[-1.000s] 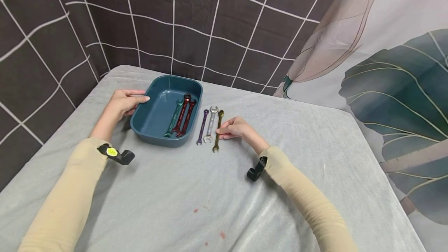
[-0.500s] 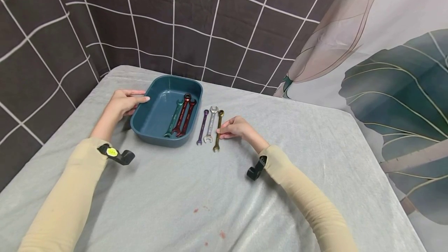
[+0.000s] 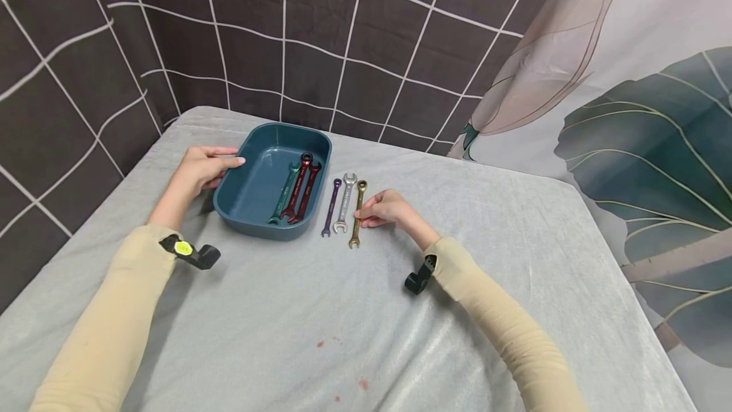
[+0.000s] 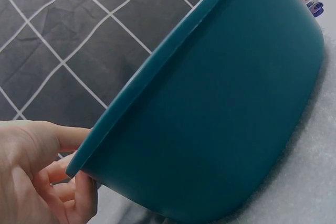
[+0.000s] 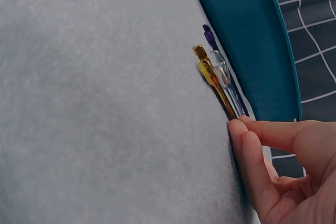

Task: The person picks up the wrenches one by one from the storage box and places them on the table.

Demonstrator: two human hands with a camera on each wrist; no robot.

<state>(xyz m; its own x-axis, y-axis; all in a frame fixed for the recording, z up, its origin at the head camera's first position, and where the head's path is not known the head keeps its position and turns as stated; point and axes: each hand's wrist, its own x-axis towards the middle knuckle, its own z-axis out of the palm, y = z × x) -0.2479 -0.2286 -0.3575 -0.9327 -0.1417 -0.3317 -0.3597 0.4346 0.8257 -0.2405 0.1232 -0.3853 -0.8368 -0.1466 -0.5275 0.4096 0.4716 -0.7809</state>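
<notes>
My left hand (image 3: pixel 200 165) pinches the left rim of a blue-green plastic basin (image 3: pixel 246 226), thumb over the edge and fingers beneath it. Inside, along the right side, lie a green wrench (image 3: pixel 284 194) and two dark red wrenches, one of them a ratchet wrench (image 3: pixel 297 189). On the cloth to the right of the basin, a purple wrench (image 3: pixel 331 208), a silver open-end wrench (image 3: pixel 345 203) and a gold combination wrench (image 3: pixel 358 215) lie side by side. My right hand (image 3: pixel 384 208) pinches the gold wrench near its middle between thumb and fingertips, as the right wrist view (image 5: pixel 278 166) also shows.
A pale grey cloth (image 3: pixel 274 323) covers the table, with small reddish spots near the front. Behind stands a dark curtain (image 3: pixel 320 37) with a white grid. A leaf-patterned curtain (image 3: pixel 646 145) hangs at the right.
The gold wrench has shifted very slightly in my right fingers and looks a little brighter. My left hand and the basin have stayed in place.
</notes>
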